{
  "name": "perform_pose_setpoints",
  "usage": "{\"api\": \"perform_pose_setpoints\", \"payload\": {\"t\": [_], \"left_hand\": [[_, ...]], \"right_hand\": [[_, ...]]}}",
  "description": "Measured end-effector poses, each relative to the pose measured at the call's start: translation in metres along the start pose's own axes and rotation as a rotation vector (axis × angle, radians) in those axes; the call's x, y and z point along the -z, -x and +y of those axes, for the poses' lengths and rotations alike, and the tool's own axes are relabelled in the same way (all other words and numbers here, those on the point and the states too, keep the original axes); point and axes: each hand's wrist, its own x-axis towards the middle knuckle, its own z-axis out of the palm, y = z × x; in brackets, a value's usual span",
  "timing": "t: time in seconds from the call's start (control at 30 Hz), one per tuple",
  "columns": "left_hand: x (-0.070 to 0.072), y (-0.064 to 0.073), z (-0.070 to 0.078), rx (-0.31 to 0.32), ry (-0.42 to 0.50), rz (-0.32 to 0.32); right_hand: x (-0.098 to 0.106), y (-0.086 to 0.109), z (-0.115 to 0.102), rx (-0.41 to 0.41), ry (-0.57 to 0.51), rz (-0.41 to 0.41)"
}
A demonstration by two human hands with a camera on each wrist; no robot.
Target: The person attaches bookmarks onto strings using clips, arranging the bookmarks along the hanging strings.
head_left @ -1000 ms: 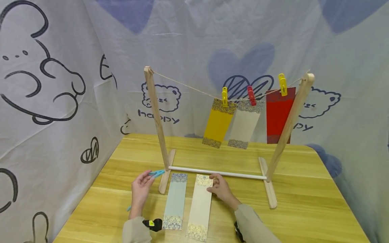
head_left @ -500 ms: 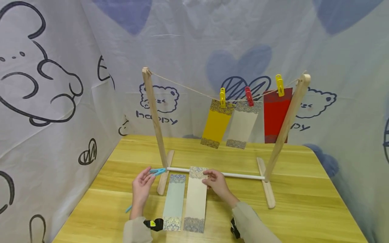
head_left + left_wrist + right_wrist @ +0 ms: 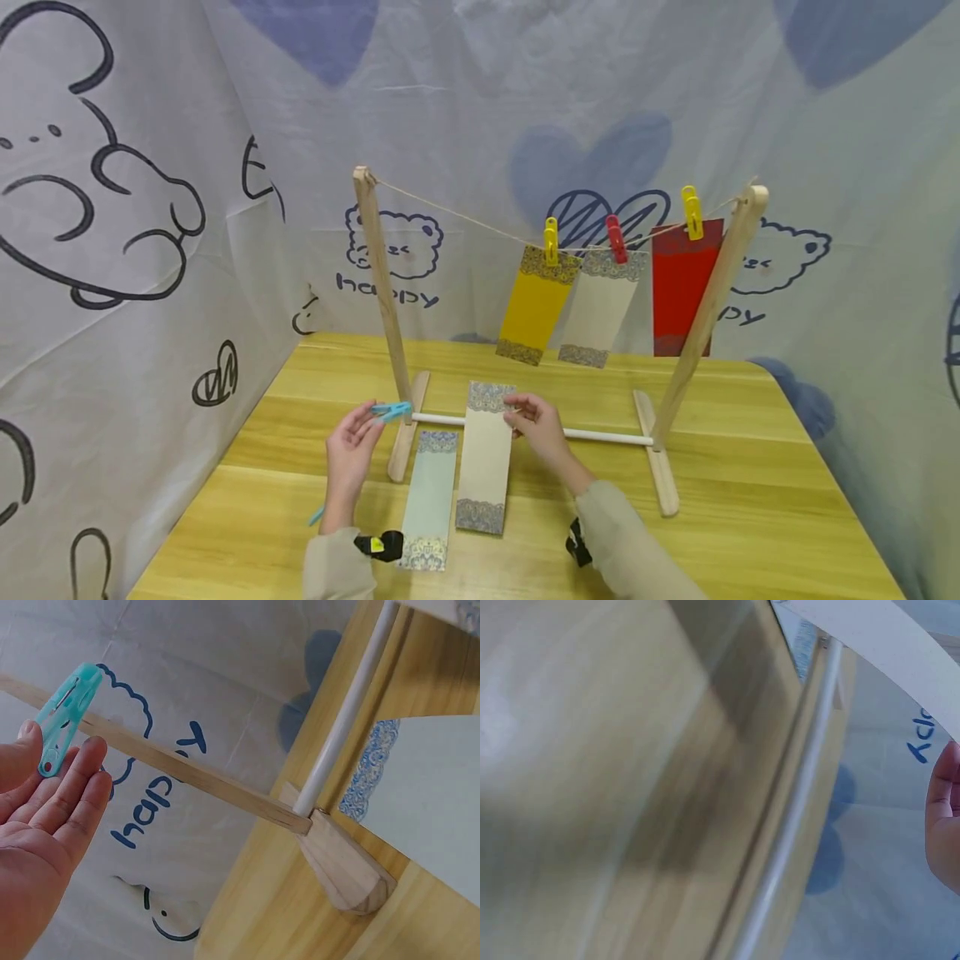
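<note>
Between thumb and fingers my left hand (image 3: 351, 442) pinches a light-blue clothespin (image 3: 392, 411), near the foot of the left post. In the left wrist view the clothespin (image 3: 71, 716) points upward from the fingertips. My right hand (image 3: 542, 429) holds a cream paper strip (image 3: 486, 458) with lace-patterned ends by its upper right edge. The strip is lifted off the table, in front of the white rod (image 3: 607, 436). A pale green strip (image 3: 431, 500) lies flat on the table between the hands. Only part of the right hand (image 3: 945, 817) shows in the right wrist view.
A wooden stand with a left post (image 3: 384, 292) and right post (image 3: 712, 312) carries a sagging string (image 3: 457, 212). Clothespins hold a yellow strip (image 3: 534, 308), a white strip (image 3: 600, 310) and a red strip (image 3: 681, 287) on it. Another blue clothespin (image 3: 316, 517) lies left, partly hidden.
The cream strip has come up off the table and moved away from me with my right hand. My left hand, still holding the clothespin, has risen slightly.
</note>
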Motion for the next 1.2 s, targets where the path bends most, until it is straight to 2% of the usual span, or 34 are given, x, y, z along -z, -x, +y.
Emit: {"api": "perform_pose_setpoints", "payload": {"t": [0.17,0.27,0.43,0.7,0.9,1.0,1.2], "left_hand": [[-0.003,-0.006,0.007,-0.017,0.015,-0.011],[-0.006,-0.01,0.013,-0.036,0.021,-0.021],[-0.013,-0.017,0.023,-0.052,0.006,-0.037],[-0.021,-0.027,0.037,-0.151,0.016,-0.068],[-0.026,-0.032,0.045,-0.191,0.007,-0.086],[-0.027,-0.036,0.048,-0.205,0.005,-0.1],[-0.031,-0.041,0.057,-0.224,-0.016,-0.112]], "right_hand": [[0.003,-0.006,-0.014,0.008,0.027,-0.039],[0.005,-0.011,-0.02,0.042,0.056,-0.067],[0.006,-0.019,-0.031,0.099,0.069,-0.055],[0.008,-0.026,-0.054,0.137,0.072,-0.082],[0.007,-0.027,-0.078,0.148,0.106,-0.105],[0.006,-0.03,-0.083,0.172,0.106,-0.111],[0.008,-0.042,-0.075,0.205,0.099,-0.112]]}}
